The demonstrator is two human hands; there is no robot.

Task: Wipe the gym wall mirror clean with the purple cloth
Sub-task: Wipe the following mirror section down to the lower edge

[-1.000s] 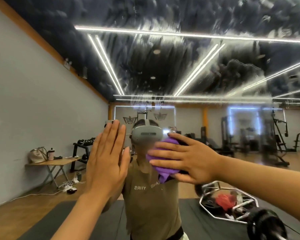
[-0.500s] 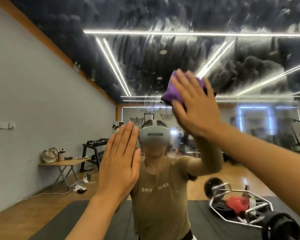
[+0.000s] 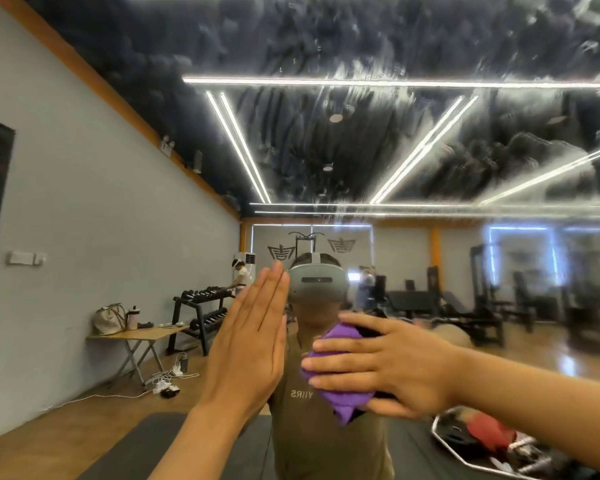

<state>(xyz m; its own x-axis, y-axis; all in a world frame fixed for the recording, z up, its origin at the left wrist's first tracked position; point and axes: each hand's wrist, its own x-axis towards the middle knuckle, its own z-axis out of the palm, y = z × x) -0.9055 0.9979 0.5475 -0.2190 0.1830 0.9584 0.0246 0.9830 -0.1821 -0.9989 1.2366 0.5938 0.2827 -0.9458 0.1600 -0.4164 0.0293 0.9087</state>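
- Purple cloth (image 3: 340, 393), bunched up, sits against the mirror (image 3: 395, 150) under our right hand (image 3: 392, 368), whose straight, spread fingers press it flat to the glass.
- We hold our left hand (image 3: 253, 344) just beside it, palm flat on the mirror, fingers straight and together, holding nothing.
- Streaky smears cover the glass above our hands.
- Reflected at left, we see a folding table (image 3: 136, 336) and a dumbbell rack (image 3: 201, 306).

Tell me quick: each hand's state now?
Left hand: open, fingers straight, flat toward the mirror.
Right hand: open, straight fingers pressing the bunched purple cloth to the glass.
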